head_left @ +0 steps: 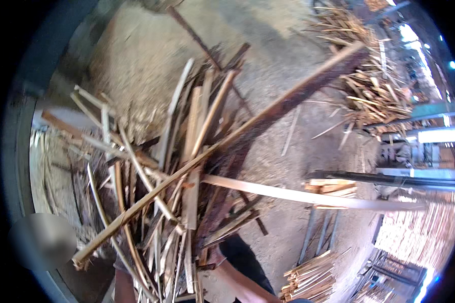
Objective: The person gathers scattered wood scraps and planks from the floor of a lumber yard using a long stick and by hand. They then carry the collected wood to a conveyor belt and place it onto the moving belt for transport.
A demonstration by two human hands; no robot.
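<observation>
- Dozens of wooden sticks (191, 202), crossing at many angles, form a loose bundle from the left to the middle, above and in front of both forearms.
- Left forearm (124, 288) rises from the lower edge, behind the wood; the left hand is out of sight, so how far its fingers are open, or what they hold, I cannot tell.
- Right forearm (245, 284) slants up leftward to the bundle's lower right side; wood covers the right hand's fingers, and their opening and grip cannot be told.
- Long beam (288, 103) lies slantwise across the bundle, its upper end far out to the right.
- Pale strip (288, 193) sticks out rightward from the bundle.
- Stacked slats (311, 278) lie low down, right of the forearms.
- Metal stand (307, 236) bears more slats (333, 186).
- Scrap heap (371, 96), loose sticks, upper right.
- Dark frame (399, 272) has pale pieces low within it.
</observation>
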